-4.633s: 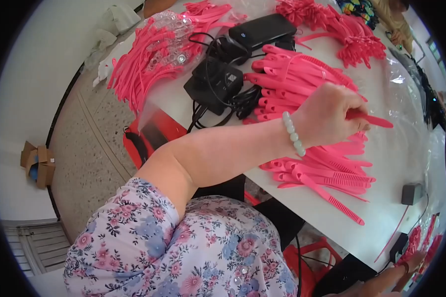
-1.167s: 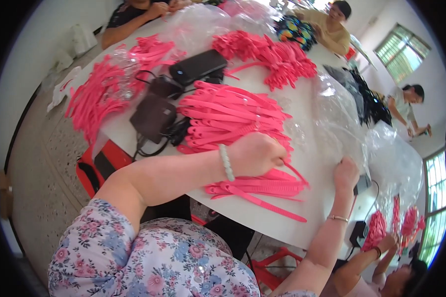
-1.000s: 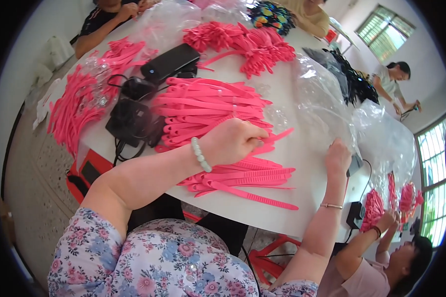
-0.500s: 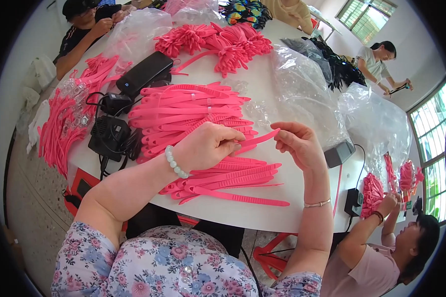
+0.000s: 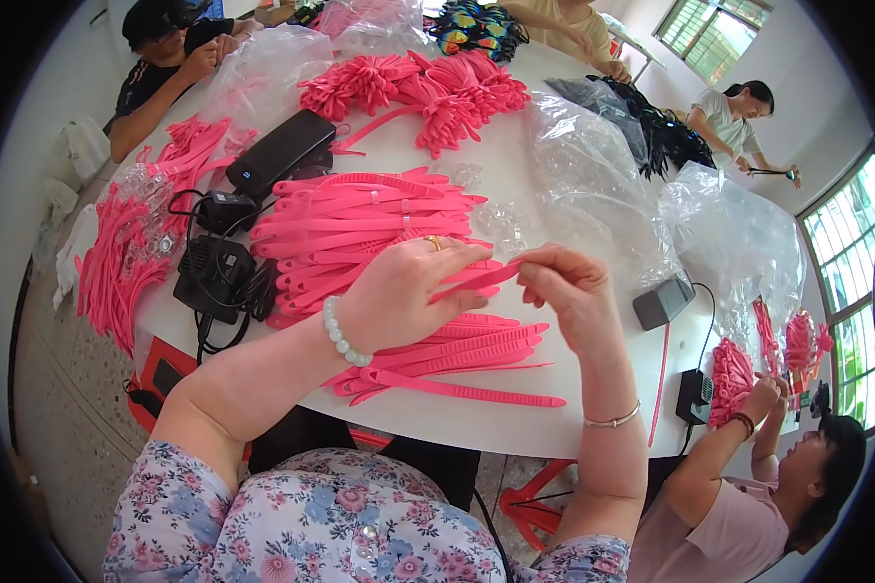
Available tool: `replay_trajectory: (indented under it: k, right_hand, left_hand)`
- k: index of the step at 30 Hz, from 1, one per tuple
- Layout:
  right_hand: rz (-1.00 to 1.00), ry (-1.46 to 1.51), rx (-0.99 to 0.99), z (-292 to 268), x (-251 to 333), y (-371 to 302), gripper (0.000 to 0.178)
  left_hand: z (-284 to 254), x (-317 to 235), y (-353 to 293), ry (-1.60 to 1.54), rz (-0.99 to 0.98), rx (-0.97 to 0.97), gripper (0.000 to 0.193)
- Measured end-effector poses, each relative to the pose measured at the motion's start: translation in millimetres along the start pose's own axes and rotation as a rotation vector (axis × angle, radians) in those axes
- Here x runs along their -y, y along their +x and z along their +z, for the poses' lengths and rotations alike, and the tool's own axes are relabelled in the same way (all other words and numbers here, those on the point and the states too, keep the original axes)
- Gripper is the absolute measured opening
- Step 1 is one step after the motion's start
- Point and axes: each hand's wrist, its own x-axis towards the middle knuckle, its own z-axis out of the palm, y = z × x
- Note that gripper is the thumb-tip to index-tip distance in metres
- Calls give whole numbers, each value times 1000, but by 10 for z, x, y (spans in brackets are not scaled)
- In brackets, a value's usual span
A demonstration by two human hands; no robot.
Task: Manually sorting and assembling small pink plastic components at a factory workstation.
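Note:
A pink ribbed rubber strap [image 5: 489, 278] stretches between my hands above the table. My left hand [image 5: 408, 291] holds it between the thumb and the nearly straight fingers. The right hand [image 5: 566, 282] pinches the strap's other end between thumb and forefinger. Under and behind my left hand lies a thick pile of pink straps [image 5: 345, 228], partly hidden by it. A smaller loose row of pink straps [image 5: 457, 387] lies nearer to me, its ribbed ends pointing right.
Small clear plastic pieces [image 5: 504, 225] lie beyond my right hand, by a large clear bag [image 5: 593, 175]. Left are a black case [image 5: 282, 148], a corded black adapter [image 5: 216, 267] and straps with clear pieces [image 5: 131, 248]. Pink bundles [image 5: 476, 102] lie farther back. Other people work around the table.
The right hand has shifted slightly left with the strap's end, closer to my left hand. My left hand has turned, its fingers straighter along the strap.

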Motion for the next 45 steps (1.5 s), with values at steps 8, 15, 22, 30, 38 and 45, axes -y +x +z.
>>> replay_trajectory:
  k: [8,15,22,30,38,45]
  right_hand:
    - [18,164,113,205,-39,-29,12]
    - [-65,130,50,241,-146,-15,12]
    - [-61,81,18,267,-154,2,13]
    - [-28,64,-7,252,-168,9,12]
    - [-31,27,8,283,-147,-22,13]
    - [-79,3,57,323,-156,-27,15]
  left_hand:
    - [56,55,-78,-830,-551,51,17]
    - [59,44,-89,-640,-438,41,11]
    - [59,68,-94,-552,-357,-8,11]
    - [60,82,-101,-594,-380,5,10]
    - [48,80,-102,-579,-431,32,9]
    - [38,87,-96,-559,-400,61,8]
